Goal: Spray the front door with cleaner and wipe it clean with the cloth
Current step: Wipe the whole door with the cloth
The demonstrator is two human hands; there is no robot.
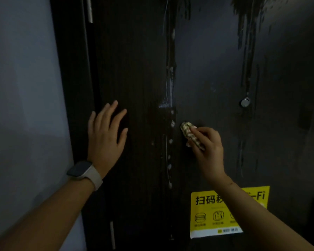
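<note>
Your right hand [208,147] covered most of the cloth [188,132], so only a bunched checked end showed past your curled fingers, which pinched it against the door [134,69] near the middle of the view. The door was dark and dim; its top and right side ran out of view, and your right forearm hid part of the yellow sticker [208,214] low down. Wet streaks ran down the door, with a line of pale droplets [170,142] just left of the cloth. Your left hand [105,138], watch [83,173] on the wrist, had its fingers spread straight, holding nothing; whether the palm touched the door was unclear. A round lock [245,102] sat at the right, a grey wall [22,87] at the left.
</note>
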